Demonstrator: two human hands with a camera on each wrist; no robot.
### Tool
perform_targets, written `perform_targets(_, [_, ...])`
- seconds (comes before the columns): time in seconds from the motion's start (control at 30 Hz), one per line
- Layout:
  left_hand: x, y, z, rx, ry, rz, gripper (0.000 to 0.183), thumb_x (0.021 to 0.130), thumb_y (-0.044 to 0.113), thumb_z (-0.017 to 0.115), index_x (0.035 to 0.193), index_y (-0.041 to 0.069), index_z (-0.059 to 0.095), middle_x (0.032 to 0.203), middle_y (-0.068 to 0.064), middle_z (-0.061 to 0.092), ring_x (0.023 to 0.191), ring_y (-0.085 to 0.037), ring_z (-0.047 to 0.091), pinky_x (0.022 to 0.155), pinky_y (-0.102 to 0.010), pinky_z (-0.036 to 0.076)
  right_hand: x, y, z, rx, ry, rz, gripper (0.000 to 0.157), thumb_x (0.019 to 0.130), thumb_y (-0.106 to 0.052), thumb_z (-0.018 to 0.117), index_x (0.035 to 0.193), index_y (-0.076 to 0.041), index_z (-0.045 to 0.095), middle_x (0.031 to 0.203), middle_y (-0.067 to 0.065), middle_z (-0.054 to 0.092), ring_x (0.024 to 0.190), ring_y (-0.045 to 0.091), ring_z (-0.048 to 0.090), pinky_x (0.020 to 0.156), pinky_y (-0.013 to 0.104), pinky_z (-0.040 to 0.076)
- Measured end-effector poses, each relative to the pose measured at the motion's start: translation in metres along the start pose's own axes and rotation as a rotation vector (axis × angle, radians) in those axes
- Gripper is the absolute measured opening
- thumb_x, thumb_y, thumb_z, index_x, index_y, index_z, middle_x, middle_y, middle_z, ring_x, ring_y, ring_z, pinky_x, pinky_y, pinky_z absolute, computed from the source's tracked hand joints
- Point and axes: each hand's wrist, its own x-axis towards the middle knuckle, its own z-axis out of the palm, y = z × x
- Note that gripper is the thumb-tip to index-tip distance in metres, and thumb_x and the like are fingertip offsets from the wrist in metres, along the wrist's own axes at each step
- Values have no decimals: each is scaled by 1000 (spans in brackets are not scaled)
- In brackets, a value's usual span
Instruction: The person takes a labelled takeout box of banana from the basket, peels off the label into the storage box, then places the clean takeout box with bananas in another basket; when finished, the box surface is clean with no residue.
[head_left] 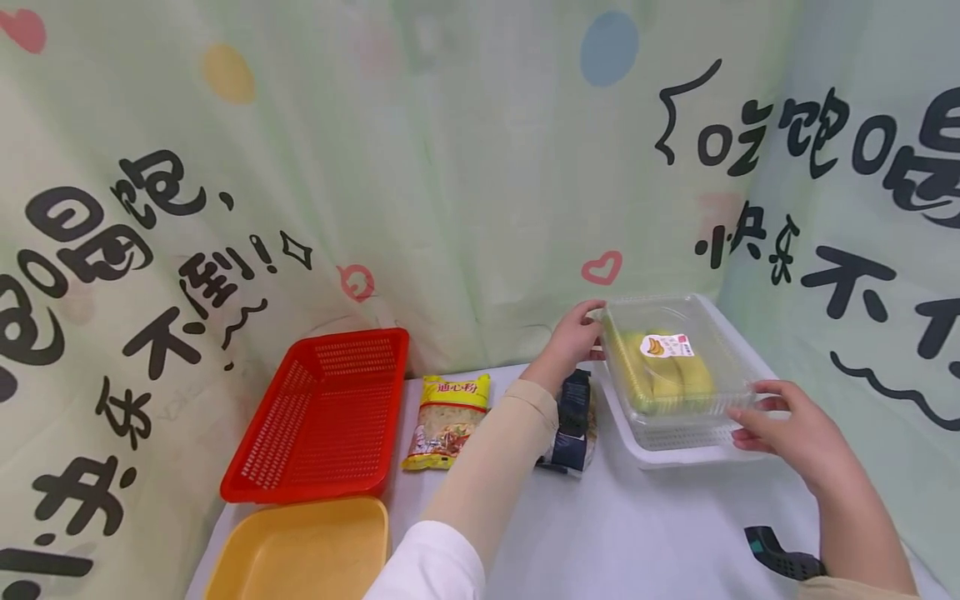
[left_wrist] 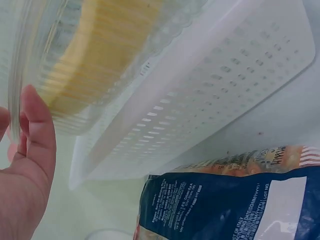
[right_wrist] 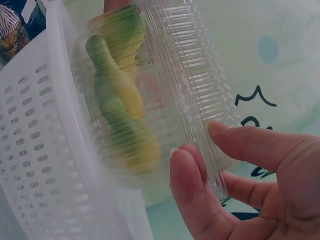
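A clear lidded plastic box [head_left: 727, 371] with yellow-green bananas [head_left: 671, 385] inside carries a white label with a banana picture. Both hands support it at the top of a white perforated basket [head_left: 675, 457]. My left hand [head_left: 576, 340] pinches the rim at its far left corner. At the near right corner, my right hand [head_left: 791, 427] grips the rim between thumb and fingers. In the right wrist view, the banana box [right_wrist: 165, 95] sits above the basket wall [right_wrist: 30, 120]; whether its underside touches anything inside is hidden.
Left of the basket lies a dark blue packet [head_left: 573, 421], partly behind the left arm. Beside it is a yellow pasta bag [head_left: 447, 421]. A red basket [head_left: 330, 408] and a yellow tray [head_left: 300, 550] stand at the left. Printed curtains [head_left: 480, 183] enclose the white table [head_left: 645, 533].
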Motion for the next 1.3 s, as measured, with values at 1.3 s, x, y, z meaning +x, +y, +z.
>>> perform_targets(1.3, [-35, 2, -31, -170, -138, -23, 37, 94, 8, 48, 122, 29, 60, 101, -1, 58, 75, -18, 60, 72, -39, 53, 125, -43, -42, 99, -352, -37, 66, 98, -59, 43, 144, -13, 35, 120, 5, 52, 98, 13, 61, 86, 30, 58])
